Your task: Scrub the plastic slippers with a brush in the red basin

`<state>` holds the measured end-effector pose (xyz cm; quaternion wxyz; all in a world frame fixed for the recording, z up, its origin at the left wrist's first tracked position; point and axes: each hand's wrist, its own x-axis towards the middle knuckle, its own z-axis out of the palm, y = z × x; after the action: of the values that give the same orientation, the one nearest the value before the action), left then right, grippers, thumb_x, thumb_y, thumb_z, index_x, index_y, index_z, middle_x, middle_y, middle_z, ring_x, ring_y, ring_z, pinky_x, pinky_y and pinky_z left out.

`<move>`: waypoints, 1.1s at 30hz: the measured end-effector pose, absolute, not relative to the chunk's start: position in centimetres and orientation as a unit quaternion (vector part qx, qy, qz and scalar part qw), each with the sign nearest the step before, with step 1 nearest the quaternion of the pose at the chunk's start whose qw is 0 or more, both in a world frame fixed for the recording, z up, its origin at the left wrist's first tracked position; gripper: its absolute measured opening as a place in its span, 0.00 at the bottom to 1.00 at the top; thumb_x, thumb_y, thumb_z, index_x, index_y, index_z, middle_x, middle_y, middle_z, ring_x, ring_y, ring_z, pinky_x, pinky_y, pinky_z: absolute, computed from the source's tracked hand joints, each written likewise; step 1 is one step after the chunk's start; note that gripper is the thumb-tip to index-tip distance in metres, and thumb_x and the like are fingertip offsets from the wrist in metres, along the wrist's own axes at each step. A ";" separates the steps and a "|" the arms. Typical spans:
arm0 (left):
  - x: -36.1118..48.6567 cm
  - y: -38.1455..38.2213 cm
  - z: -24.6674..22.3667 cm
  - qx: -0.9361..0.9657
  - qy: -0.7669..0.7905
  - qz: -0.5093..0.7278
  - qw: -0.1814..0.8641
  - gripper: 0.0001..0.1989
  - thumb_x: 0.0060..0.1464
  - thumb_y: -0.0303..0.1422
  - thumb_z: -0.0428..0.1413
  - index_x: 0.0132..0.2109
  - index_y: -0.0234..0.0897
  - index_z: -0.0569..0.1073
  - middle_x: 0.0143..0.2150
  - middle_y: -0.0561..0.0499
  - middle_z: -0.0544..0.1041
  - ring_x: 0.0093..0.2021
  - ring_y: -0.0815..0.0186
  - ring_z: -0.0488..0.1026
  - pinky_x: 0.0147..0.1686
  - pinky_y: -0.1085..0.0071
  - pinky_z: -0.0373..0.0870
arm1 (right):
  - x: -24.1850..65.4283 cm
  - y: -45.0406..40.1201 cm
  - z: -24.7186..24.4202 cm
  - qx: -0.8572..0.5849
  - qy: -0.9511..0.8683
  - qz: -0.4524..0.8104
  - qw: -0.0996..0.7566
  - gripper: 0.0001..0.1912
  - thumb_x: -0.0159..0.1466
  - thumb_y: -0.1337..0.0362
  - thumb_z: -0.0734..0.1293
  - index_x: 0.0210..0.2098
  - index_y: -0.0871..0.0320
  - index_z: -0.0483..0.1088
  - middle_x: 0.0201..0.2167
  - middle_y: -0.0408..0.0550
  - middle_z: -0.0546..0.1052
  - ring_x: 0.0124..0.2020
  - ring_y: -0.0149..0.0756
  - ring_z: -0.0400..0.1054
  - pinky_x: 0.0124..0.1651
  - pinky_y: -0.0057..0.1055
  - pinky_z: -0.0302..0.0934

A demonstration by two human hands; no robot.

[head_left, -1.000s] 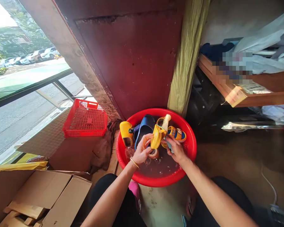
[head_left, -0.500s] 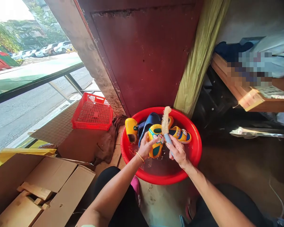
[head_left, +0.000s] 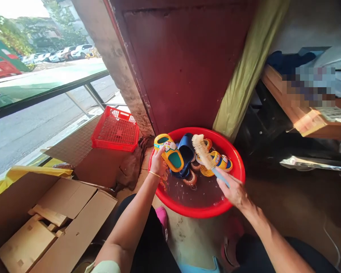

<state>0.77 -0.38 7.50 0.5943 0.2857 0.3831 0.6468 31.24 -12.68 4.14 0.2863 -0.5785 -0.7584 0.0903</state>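
My left hand (head_left: 158, 163) grips a yellow slipper with a green insole (head_left: 174, 160) and a cartoon figure on its strap, over the left side of a red basin (head_left: 199, 214). In my right hand (head_left: 232, 190) is a scrubbing brush (head_left: 204, 153) with pale bristles and a blue handle, its head apart from the slipper. Below lie a dark blue shoe (head_left: 186, 146), a yellow and blue slipper (head_left: 222, 161) and several other slippers, partly in murky water. My fingers partly cover the held slipper's edge.
At left stand a red plastic crate (head_left: 116, 131) and an open cardboard box (head_left: 82, 216) with wooden pieces in it. A dark red door (head_left: 184, 72) rises behind the basin. A wooden shelf (head_left: 309, 121) juts out at right.
My left hand has carried the yellow slipper up and left. My right hand has moved right and down with the brush, whose head now tilts left. Slippers in the water are uncovered.
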 end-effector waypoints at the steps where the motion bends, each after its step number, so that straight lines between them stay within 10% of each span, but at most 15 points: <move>1: 0.5 -0.2 7.4 0.274 0.387 0.653 0.591 0.20 0.52 0.42 0.62 0.50 0.38 0.73 0.48 0.46 0.80 0.53 0.55 0.76 0.52 0.60 0.75 | 30.8 -13.4 4.0 -0.563 -0.776 0.099 0.268 0.27 0.70 0.58 0.58 0.68 0.49 0.61 0.53 0.51 0.78 0.50 0.46 0.75 0.51 0.37 0.71; 7: 4.2 -2.3 6.2 0.257 0.372 0.628 0.633 0.23 0.51 0.40 0.65 0.51 0.37 0.73 0.48 0.47 0.80 0.52 0.56 0.77 0.53 0.60 0.74 | 26.0 -14.8 3.6 -0.583 -0.802 0.063 0.118 0.27 0.71 0.59 0.55 0.68 0.47 0.60 0.40 0.51 0.79 0.31 0.39 0.77 0.32 0.30 0.68; 20: 1.1 0.3 7.9 0.294 0.363 0.713 0.523 0.23 0.47 0.42 0.66 0.48 0.38 0.72 0.47 0.49 0.79 0.47 0.62 0.78 0.51 0.64 0.73 | 27.6 -14.6 7.2 -0.564 -0.818 0.105 0.045 0.26 0.70 0.61 0.58 0.67 0.44 0.62 0.38 0.46 0.81 0.36 0.37 0.77 0.37 0.28 0.67; 27: -2.7 4.2 8.6 0.365 0.466 0.714 0.373 0.32 0.48 0.51 0.64 0.53 0.39 0.65 0.45 0.48 0.78 0.42 0.63 0.77 0.43 0.67 0.74 | 34.0 -13.4 5.4 -0.682 -0.683 0.077 0.251 0.25 0.69 0.56 0.59 0.63 0.53 0.68 0.51 0.49 0.80 0.44 0.41 0.78 0.45 0.29 0.70; 33: -1.7 5.8 5.0 0.557 0.648 0.468 0.225 0.29 0.53 0.53 0.59 0.54 0.39 0.69 0.56 0.42 0.73 0.59 0.54 0.69 0.57 0.59 0.66 | 34.5 -12.1 4.6 -0.724 -0.655 0.091 0.197 0.27 0.68 0.52 0.59 0.64 0.52 0.66 0.47 0.50 0.82 0.40 0.44 0.78 0.39 0.32 0.71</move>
<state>-1.66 5.82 4.99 0.2247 0.5575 0.6479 0.4680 34.52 -12.10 4.56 0.1970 -0.7239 -0.6549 0.0911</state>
